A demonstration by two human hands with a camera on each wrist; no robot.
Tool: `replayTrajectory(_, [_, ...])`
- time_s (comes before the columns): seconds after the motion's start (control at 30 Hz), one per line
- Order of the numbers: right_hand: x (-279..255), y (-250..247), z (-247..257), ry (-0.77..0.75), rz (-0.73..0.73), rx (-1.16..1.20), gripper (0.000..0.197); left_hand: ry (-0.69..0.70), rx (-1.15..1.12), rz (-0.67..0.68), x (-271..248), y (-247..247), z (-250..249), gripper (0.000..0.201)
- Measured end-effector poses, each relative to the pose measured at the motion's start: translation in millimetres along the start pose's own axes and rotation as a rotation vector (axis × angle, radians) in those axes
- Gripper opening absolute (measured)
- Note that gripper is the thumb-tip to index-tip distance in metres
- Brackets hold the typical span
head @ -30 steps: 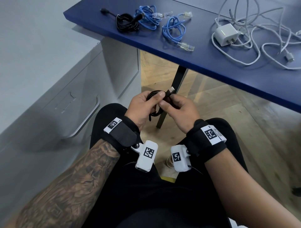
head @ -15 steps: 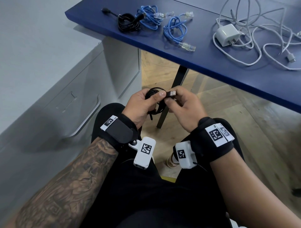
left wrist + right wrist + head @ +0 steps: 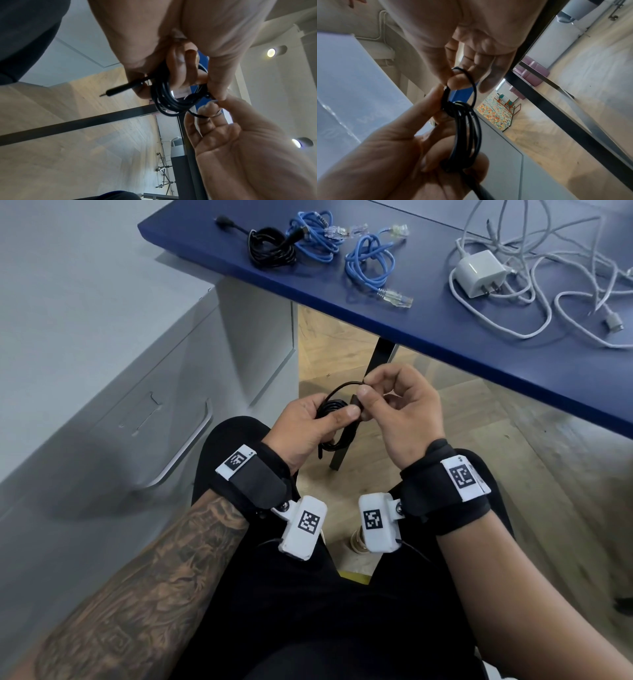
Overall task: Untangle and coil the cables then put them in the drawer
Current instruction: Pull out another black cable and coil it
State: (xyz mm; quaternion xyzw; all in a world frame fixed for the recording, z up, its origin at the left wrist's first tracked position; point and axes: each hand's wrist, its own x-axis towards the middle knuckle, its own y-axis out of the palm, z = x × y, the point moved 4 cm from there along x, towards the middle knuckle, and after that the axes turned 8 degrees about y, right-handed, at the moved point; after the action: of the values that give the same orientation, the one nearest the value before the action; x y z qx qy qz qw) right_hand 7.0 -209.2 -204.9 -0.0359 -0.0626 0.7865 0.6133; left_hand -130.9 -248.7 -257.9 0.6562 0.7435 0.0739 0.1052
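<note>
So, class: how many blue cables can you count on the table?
2. One blue cable lies coiled beside the black cable near the blue table's left end; the other blue cable lies just right of it, apart. None looks hidden.

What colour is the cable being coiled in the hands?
Black cable; the right wrist view shows it best.

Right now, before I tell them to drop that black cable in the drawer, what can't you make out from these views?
- Drawer: head view shows only its shut front; the inside is hidden.
- Black cable: in the head view the left hand and right hand cover much of the coil; how its free end is fastened is unclear.
- White cables: cut off by the head view's right edge.
- Wrist views: blurred, table top unseen.
</note>
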Motion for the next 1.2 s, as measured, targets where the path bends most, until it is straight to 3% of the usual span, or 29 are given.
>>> replayTrajectory(0.13, [-5.7,2.2,6.4,-0.036,0.069,-0.007,0.005,0.021,-0.010,-0.045,1.9,-3.4,-2.0,0.016])
replayTrajectory(0.27, [-2.4,7.8,-8.7,0.168,0.148,0.039,0.016,0.043,-0.054,-0.062,2.6,-8.7,0.7,0.007])
replayTrajectory(0.37, [-2.3,9.7,-12.3,0.191,0.208,0.037,0.012,0.033,-0.081,-0.021,1.6,-7.6,-0.2,0.012])
replayTrajectory(0.43, [-2.8,5.7,-7.3,0.147,0.168,-0.038,0.013,-0.001,-0.089,0.009,2.4,-5.0,-1.7,0.017])
replayTrajectory(0.53, [1.9,-8.7,5.9,0.038,-0.018,-0.167,0.019,-0.091,-0.107,0.005,3.5,-6.1,0.1,0.027])
replayTrajectory(0.63, [7.4,-24.5,24.9,-0.070,-0.172,-0.176,0.018,-0.080,-0.031,0.016,3.1,-9.3,3.4,0.040])
replayTrajectory(0.83, [8.3,-33.8,40.2,-0.135,-0.245,-0.091,0.012,-0.023,-0.005,0.093,4.3,-12.6,2.5,0.041])
replayTrajectory(0.97, [11.1,-35.7,36.0,-0.032,-0.166,-0.053,0.007,-0.048,-0.044,0.004,4.3,-17.8,3.0,0.038])
replayTrajectory(1.1, [10.8,-23.5,11.5,0.060,0.007,-0.313,0.011,-0.116,-0.247,-0.056,8.0,-16.1,-9.0,0.043])
replayTrajectory(1.2, [2.8,-6.2,-15.5,0.199,0.052,-0.198,0.010,-0.091,-0.148,-0.051,5.2,-10.8,-15.0,0.045])
